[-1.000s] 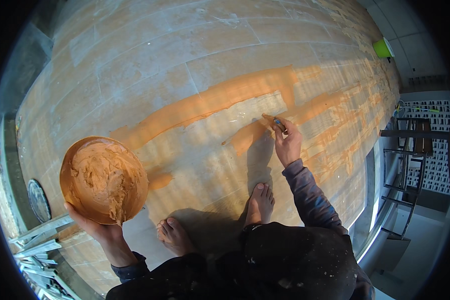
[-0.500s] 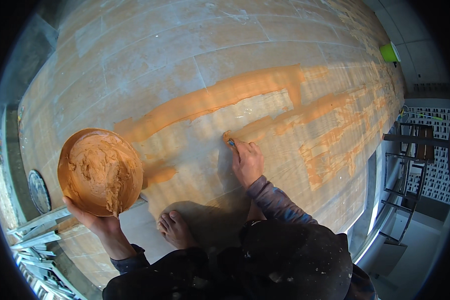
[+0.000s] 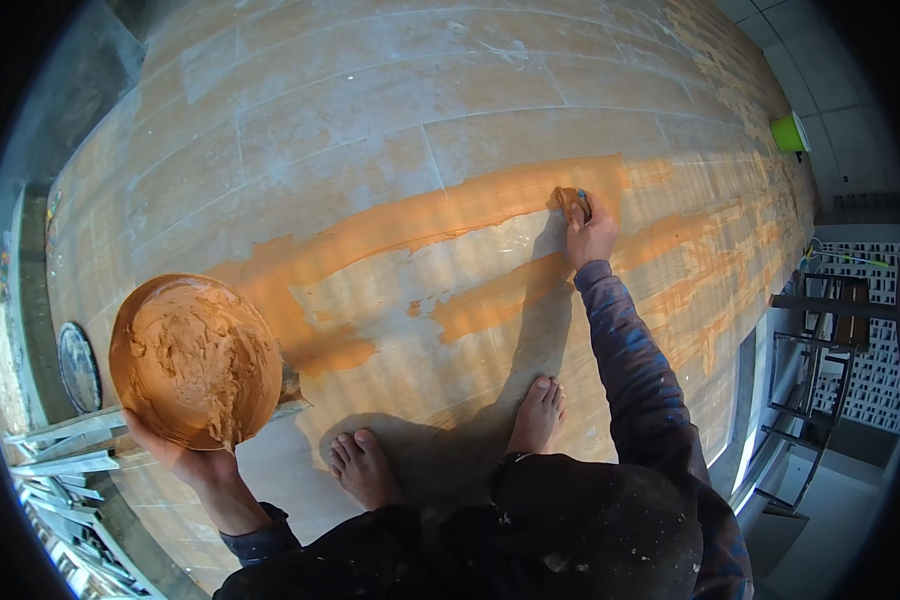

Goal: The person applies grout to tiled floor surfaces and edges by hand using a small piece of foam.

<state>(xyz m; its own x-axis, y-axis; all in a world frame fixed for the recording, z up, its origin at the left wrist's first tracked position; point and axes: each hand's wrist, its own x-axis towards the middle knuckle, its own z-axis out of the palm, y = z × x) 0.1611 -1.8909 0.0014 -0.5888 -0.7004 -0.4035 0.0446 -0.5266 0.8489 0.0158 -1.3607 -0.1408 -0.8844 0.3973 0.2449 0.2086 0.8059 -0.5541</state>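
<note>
My left hand grips a round bowl coated and partly filled with thick orange paste. My right hand is closed on a small spreading tool smeared with the same paste, at an orange band spread along the tiled floor. Further orange streaks and patches lie below and to the right of that band. My bare feet stand on the floor below my hands.
A green bucket sits at the far right. A dark metal frame stands beyond the floor's right edge beside a perforated block wall. At the left are a round dark disc and long metal strips.
My right hand first swept left and toward me, then moved up and to the right onto the upper orange band. My left hand still holds the bowl.
</note>
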